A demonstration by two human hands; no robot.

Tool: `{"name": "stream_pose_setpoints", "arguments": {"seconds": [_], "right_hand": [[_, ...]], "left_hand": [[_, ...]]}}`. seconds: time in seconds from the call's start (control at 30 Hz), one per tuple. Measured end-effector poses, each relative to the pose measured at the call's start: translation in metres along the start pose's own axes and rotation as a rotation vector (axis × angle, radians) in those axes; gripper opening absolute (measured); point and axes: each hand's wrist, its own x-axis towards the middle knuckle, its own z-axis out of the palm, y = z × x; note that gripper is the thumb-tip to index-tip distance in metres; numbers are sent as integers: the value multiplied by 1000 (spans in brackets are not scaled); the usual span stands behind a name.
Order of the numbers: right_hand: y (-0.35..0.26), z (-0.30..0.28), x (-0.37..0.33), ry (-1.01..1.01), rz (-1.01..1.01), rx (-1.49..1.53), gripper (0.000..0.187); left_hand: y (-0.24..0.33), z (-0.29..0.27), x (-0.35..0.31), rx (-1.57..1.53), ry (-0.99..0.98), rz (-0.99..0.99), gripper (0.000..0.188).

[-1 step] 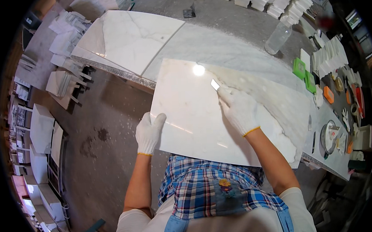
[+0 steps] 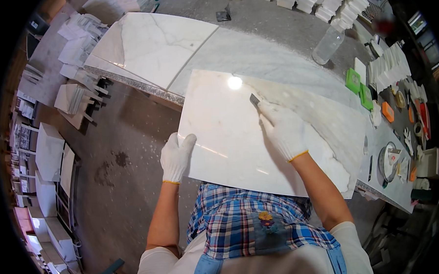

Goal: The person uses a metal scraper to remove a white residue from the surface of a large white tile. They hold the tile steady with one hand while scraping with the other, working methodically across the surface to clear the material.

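Head view: my gloved right hand (image 2: 282, 130) grips small blade (image 2: 254, 100) over slab (image 2: 224, 122), contact unclear; my left hand (image 2: 176, 157) clasps slab's left edge, thumb on top. Blade, white earlier, now dark: tilt probably changed, same spot being worked. Slab lies on table (image 2: 235, 45), white, glossy, greyish veins along right side.

Left hand (image 2: 175, 157): gloved, thumb (image 2: 189, 140) extended, fingers largely concealed. Right hand (image 2: 284, 129): gloved, back uppermost, positioned forward and right of the left, fingers (image 2: 267, 111) pinched. Left forearm (image 2: 164, 213) and right forearm (image 2: 322, 189): bare, each aligned behind its hand.
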Motion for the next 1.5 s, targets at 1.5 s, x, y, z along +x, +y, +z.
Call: {"name": "stream_pose_setpoints", "arguments": {"seconds": [1.5], "right_hand": [[93, -53, -196, 522, 944, 609, 36]], "left_hand": [[-19, 3, 14, -60, -42, 76, 52]]}}
